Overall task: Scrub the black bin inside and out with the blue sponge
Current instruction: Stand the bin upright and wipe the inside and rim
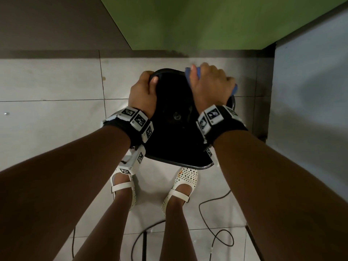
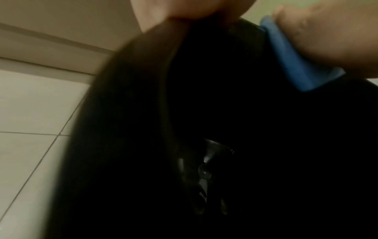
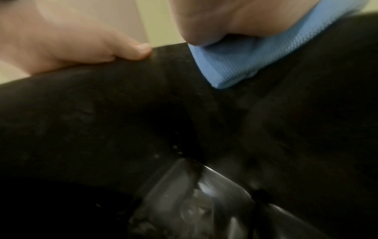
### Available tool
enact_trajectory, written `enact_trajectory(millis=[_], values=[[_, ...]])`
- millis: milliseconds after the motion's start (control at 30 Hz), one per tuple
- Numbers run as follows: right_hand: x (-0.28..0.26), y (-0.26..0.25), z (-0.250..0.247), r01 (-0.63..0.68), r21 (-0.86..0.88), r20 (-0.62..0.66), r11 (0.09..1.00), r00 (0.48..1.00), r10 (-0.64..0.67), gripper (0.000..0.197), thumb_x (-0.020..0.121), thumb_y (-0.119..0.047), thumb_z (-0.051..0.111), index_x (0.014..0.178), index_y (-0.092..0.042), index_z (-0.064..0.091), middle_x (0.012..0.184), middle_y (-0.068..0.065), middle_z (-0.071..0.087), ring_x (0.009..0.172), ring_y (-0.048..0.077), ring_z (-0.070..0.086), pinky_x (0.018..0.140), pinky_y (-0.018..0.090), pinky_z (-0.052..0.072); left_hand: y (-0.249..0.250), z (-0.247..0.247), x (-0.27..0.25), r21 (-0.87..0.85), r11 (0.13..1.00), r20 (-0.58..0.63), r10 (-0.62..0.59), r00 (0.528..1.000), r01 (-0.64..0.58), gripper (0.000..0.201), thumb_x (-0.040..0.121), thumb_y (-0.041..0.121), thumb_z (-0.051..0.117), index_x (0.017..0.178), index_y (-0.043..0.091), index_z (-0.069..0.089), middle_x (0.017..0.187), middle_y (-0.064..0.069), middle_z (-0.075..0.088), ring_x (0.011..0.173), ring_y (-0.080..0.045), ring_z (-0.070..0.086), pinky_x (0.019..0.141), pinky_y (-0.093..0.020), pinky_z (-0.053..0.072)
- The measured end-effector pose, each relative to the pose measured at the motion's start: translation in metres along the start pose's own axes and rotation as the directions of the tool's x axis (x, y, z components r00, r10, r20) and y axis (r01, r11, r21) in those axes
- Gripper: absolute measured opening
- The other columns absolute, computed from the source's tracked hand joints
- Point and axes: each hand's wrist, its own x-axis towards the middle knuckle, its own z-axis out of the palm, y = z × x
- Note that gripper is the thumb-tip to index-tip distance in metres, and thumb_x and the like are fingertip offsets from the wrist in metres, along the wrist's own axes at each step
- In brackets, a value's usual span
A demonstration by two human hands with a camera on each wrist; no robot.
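Observation:
The black bin (image 1: 169, 132) stands on the tiled floor in front of my feet, its mouth facing up. My left hand (image 1: 145, 87) grips the far left rim, thumb inside and fingers outside. My right hand (image 1: 209, 81) holds the blue sponge (image 1: 188, 74) folded over the far right rim. In the left wrist view the sponge (image 2: 294, 61) lies against the bin's (image 2: 225, 113) inner wall under the right hand (image 2: 327, 35). In the right wrist view the sponge (image 3: 241, 64) presses on the wet inner wall (image 3: 143, 113), with the left thumb (image 3: 139, 51) on the rim.
A green wall (image 1: 207, 21) and a brown skirting strip (image 1: 113, 53) rise just behind the bin. A pale panel (image 1: 310, 110) stands close on the right. Black cables (image 1: 212, 240) loop on the floor tiles (image 1: 47, 110) by my sandalled feet (image 1: 180, 187).

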Motion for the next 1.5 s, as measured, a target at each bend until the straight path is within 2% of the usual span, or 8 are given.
enact_trajectory(millis=[233,400,533,633,833,1067,1233,1500], values=[[-0.004,0.023,-0.006,-0.543,0.079,0.083,0.836,0.84,0.537,0.046,0.098,-0.043,0.031,0.105,-0.009,0.06,0.105,0.012,0.063,0.099,0.032,0.056,0.079,0.037,0.041,-0.002,0.004,-0.004,0.005,1.0,-0.016,0.024,1.0,-0.024,0.032,0.098,0.026,0.033,0.12,0.009,0.048,0.106,-0.014,0.064,0.096,-0.027,0.058,0.079,-0.028,0.042],[0.014,-0.007,-0.003,-0.324,0.047,0.101,0.945,0.943,0.318,0.045,0.096,-0.045,0.034,0.109,-0.012,0.062,0.11,0.008,0.063,0.105,0.027,0.053,0.095,0.042,0.032,-0.01,0.002,-0.003,-0.019,1.0,-0.096,0.011,0.995,-0.013,0.031,0.099,0.025,0.031,0.12,0.011,0.048,0.095,-0.002,0.058,0.086,-0.016,0.051,0.073,-0.022,0.036],[0.013,-0.021,0.003,-0.114,0.125,-0.027,0.986,0.993,0.118,0.047,0.086,-0.046,0.037,0.076,-0.013,0.069,0.072,0.006,0.069,0.074,0.027,0.061,0.083,0.045,0.042,-0.013,0.001,-0.004,-0.02,1.0,-0.125,0.003,0.992,-0.006,0.03,0.099,0.024,0.031,0.117,0.008,0.048,0.09,0.0,0.055,0.083,-0.017,0.051,0.07,-0.022,0.035],[0.016,-0.009,-0.008,-0.111,0.086,0.044,0.99,0.993,0.108,0.051,0.091,-0.049,0.032,0.088,-0.012,0.067,0.084,0.008,0.068,0.081,0.028,0.062,0.077,0.042,0.045,-0.01,0.003,-0.003,-0.033,0.999,-0.148,-0.027,0.989,0.022,0.03,0.099,0.025,0.031,0.116,0.008,0.049,0.089,-0.002,0.055,0.082,-0.018,0.05,0.07,-0.023,0.036],[0.001,0.025,-0.022,-0.652,0.328,0.329,0.684,0.758,0.564,0.048,0.099,-0.046,0.025,0.108,-0.01,0.054,0.104,0.012,0.065,0.094,0.029,0.062,0.071,0.032,0.046,-0.009,0.005,-0.003,-0.03,0.999,-0.193,-0.049,0.98,0.044,0.03,0.098,0.025,0.033,0.115,0.008,0.05,0.092,-0.007,0.059,0.081,-0.018,0.049,0.067,-0.023,0.033],[-0.022,0.037,-0.033,-0.866,0.366,0.5,0.341,0.492,0.712,0.056,0.099,-0.049,0.021,0.114,-0.01,0.058,0.113,0.011,0.064,0.103,0.026,0.06,0.074,0.026,0.037,-0.008,0.003,-0.003,-0.028,0.999,-0.165,-0.04,0.985,0.036,0.03,0.098,0.026,0.033,0.116,0.008,0.049,0.091,-0.003,0.057,0.082,-0.019,0.05,0.069,-0.023,0.036],[-0.033,0.034,-0.042,-0.769,0.413,0.459,0.488,0.639,0.618,0.041,0.099,-0.043,0.029,0.101,-0.01,0.053,0.09,0.004,0.056,0.083,0.02,0.054,0.067,0.024,0.035,-0.005,-0.001,-0.004,0.002,0.999,-0.1,-0.043,0.994,0.044,0.032,0.099,0.028,0.03,0.119,0.008,0.045,0.101,-0.014,0.062,0.087,-0.024,0.054,0.071,-0.026,0.035],[-0.024,0.016,-0.07,-0.524,0.224,0.352,0.822,0.83,0.433,0.05,0.091,-0.037,0.053,0.129,-0.007,0.039,0.127,0.017,0.046,0.115,0.031,0.046,0.092,0.039,0.042,0.006,-0.035,-0.014,0.01,0.989,0.095,-0.151,0.984,0.15,0.049,0.095,0.039,0.036,0.138,0.018,0.027,0.141,-0.012,0.046,0.127,-0.029,0.046,0.105,-0.035,0.035]])
